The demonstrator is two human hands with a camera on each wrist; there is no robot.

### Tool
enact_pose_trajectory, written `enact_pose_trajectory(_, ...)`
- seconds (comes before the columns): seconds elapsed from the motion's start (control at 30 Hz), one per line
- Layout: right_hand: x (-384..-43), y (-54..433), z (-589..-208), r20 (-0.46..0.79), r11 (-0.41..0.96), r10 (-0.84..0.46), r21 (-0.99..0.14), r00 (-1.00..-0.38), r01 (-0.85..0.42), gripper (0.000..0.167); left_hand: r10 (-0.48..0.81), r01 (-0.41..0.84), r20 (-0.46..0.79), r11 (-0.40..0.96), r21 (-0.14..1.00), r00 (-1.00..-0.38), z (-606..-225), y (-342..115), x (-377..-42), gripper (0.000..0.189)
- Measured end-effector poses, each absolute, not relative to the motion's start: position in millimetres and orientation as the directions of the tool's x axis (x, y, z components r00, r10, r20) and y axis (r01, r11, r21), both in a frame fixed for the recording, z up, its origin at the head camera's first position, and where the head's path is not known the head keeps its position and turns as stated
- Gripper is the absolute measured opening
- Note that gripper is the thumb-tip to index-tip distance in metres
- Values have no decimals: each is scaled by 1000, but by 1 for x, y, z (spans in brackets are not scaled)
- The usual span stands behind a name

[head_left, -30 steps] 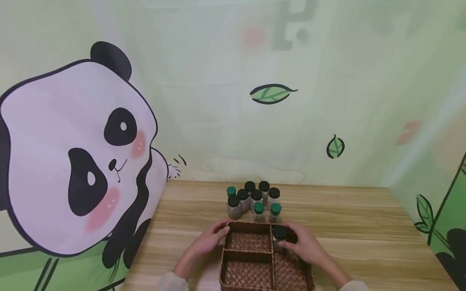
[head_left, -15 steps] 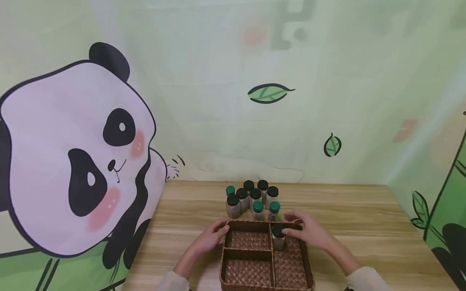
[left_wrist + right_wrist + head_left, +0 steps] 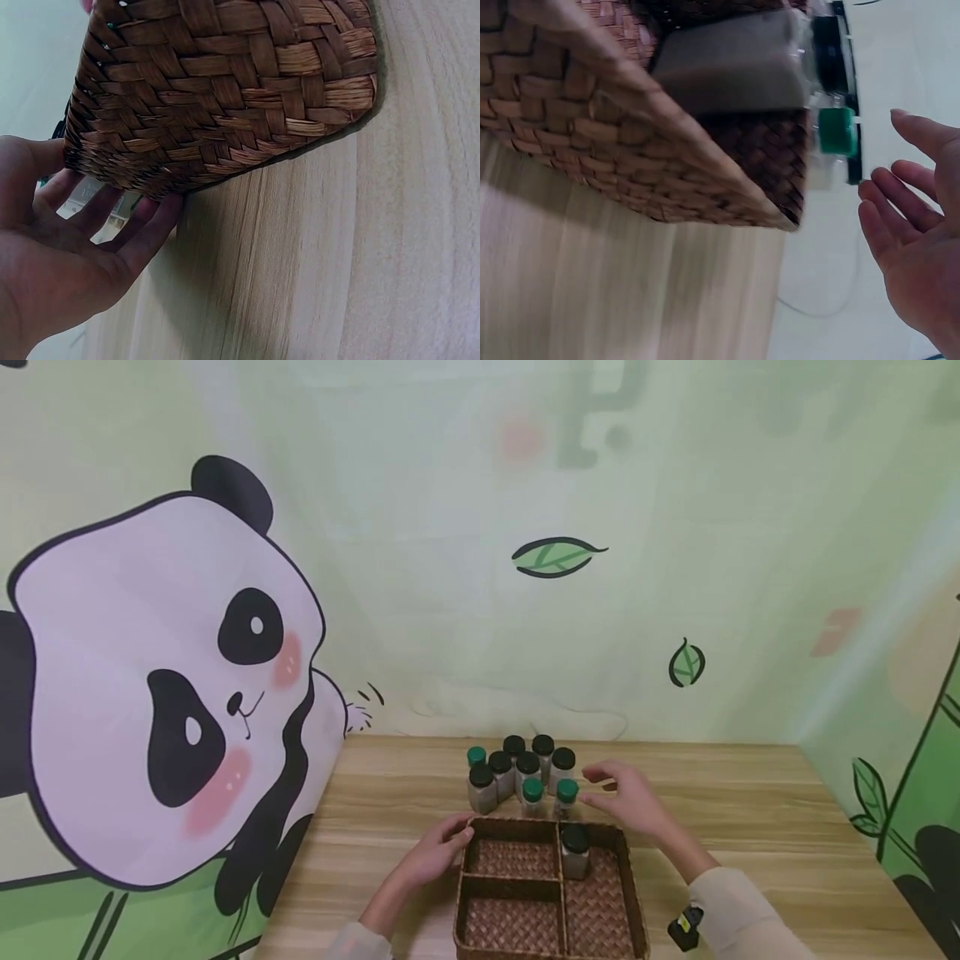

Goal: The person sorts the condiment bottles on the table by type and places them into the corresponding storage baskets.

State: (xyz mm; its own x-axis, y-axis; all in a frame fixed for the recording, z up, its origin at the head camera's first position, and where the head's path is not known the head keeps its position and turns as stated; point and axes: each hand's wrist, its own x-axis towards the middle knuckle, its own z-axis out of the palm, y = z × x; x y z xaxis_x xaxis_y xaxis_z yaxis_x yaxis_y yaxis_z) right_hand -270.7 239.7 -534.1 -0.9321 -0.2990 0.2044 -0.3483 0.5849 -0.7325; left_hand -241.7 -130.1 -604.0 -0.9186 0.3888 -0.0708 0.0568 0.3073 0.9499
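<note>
Head view: one woven basket (image 3: 597,910), three compartments, front wall cut off by the frame; tabletop (image 3: 757,827) running wide on either side, its back edge meeting a printed backdrop (image 3: 435,635). One black-capped jar (image 3: 575,855), upright, back of the right compartment. Left hand (image 3: 437,850) — fingers gripping the basket's back left corner. Right hand (image 3: 632,799) — fingers spread, just beside a green-capped jar (image 3: 567,792); further jars (image 3: 482,791) crowded behind the basket, rear ones partly hidden.

Left wrist view: thumb and fingers at the basket's corner; interior hidden, jars beyond barely discernible.

Right wrist view: fingers apart, a gap to the basket rim; black-capped jar blurred, palm cut off.
</note>
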Motion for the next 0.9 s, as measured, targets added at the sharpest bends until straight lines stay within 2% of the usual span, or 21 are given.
enact_pose_trajectory(0.47,-284,217,-561,190,611,-312,-710,-931,-350,35,398,67,-65,310,948,-915,-603,-127,-237,43)
enact_pose_trajectory(0.9,-286,206,-558,212,623,-280,-702,-936,-345,34,386,34,-84,288,957,-919,-602,-131,-239,45)
